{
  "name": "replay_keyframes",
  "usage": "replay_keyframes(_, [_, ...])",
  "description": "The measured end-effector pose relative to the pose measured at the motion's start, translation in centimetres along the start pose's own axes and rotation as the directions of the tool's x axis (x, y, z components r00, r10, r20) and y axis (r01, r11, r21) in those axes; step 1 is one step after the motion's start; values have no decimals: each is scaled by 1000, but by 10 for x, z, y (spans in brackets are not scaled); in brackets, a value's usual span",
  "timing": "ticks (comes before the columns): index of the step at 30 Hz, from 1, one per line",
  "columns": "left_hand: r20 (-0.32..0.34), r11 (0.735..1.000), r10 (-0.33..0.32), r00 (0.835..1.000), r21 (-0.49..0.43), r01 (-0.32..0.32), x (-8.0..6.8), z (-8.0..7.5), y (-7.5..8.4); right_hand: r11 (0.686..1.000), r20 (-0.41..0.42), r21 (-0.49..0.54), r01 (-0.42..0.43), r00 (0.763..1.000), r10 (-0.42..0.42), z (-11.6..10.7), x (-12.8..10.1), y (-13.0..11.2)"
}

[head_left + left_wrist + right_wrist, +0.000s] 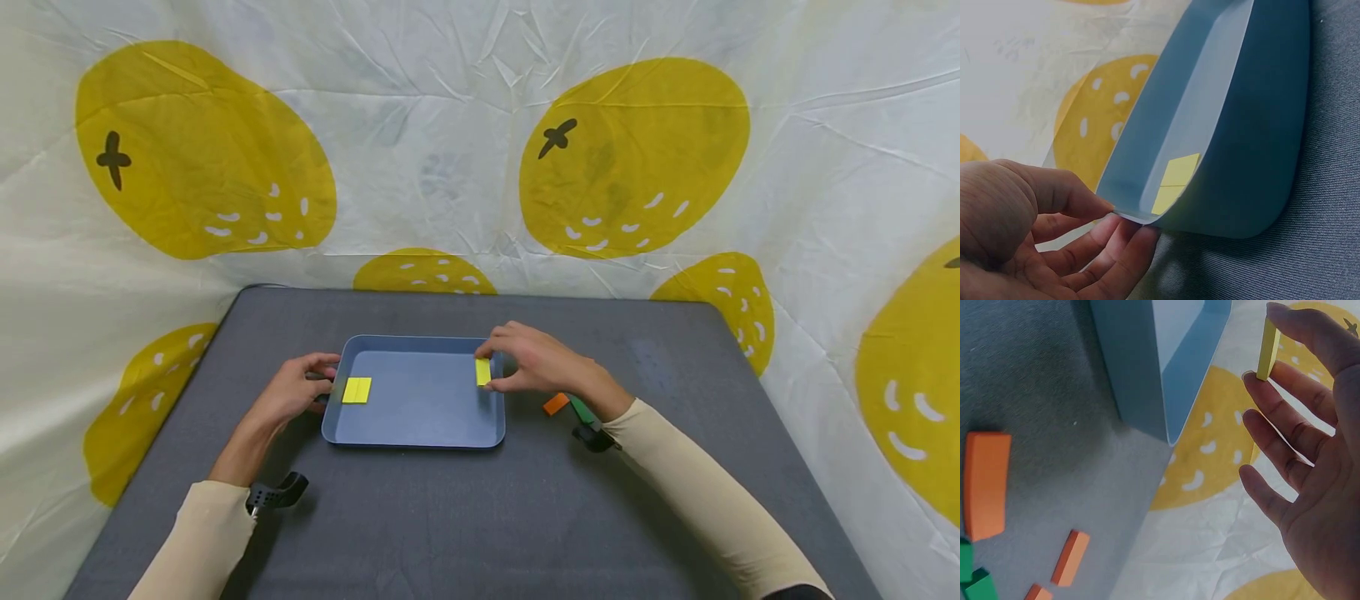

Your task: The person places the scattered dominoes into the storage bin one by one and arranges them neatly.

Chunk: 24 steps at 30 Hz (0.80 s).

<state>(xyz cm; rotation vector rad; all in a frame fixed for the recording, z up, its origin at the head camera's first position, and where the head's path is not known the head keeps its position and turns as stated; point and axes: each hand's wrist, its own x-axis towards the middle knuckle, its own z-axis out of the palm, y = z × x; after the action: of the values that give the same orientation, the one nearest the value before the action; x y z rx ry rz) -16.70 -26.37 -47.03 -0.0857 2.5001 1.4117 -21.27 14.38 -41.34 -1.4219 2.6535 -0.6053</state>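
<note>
A blue-grey rectangular tray (420, 417) lies on the table. My left hand (288, 392) grips its left end, the thumb at the rim (1138, 217) and the fingers against the outside wall. Inside, near that end, two yellow pieces (356, 390) sit side by side, edges meeting. Over the tray's right end, my right hand (536, 362) pinches a thin yellow block (1267, 350) between thumb and fingertips. The right wrist view shows this block held on end, above the rim level, with the other fingers spread.
Right of the tray, partly behind the right wrist, are an orange block (556, 404) and a green block (581, 410). The right wrist view shows several orange blocks (986, 487) and green ones (980, 586) on the dark tabletop (435, 517). A fruit-printed cloth (427, 175) hangs behind the table.
</note>
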Motion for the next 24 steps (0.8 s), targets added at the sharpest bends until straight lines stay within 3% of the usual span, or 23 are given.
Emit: replay_keyframes(24, [19, 1000, -10, 1000, -24, 11, 4, -1, 1, 999, 106, -1, 33, 994, -33, 7, 67, -14])
